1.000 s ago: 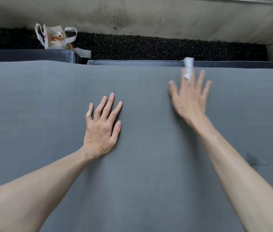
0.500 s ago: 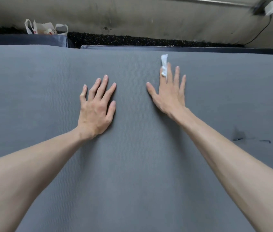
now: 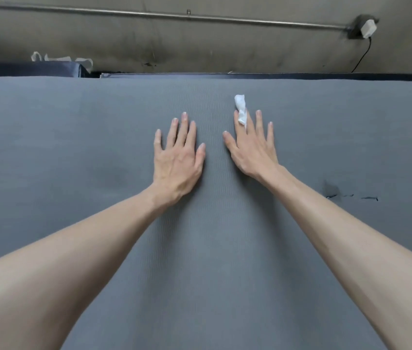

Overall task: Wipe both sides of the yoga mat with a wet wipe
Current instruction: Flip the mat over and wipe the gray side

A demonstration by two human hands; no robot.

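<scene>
Both hands lie flat on the wide grey ribbed foam yoga mat (image 3: 98, 147) in the head view, the only view given. Left hand (image 3: 178, 157) rests palm down with its fingers straight and slightly spread, holding nothing and bracing the mat. Right hand (image 3: 253, 145), just beside the left hand, also has straight fingers; the small crumpled white wet wipe (image 3: 241, 109) seems trapped between its index and middle fingers, with its free end poking out past the fingertips toward the mat's far edge. How much of the wipe lies under the palm is hidden. Well to the right of the right hand, the mat's surface shows a dark scuff with small tears (image 3: 346, 194). To wipe this side well, I judge the wipe should be spread flat under the fingers instead of bunched, and drawn in overlapping strokes while the left hand pins the mat against creeping. The underside looks yet to be wiped.
</scene>
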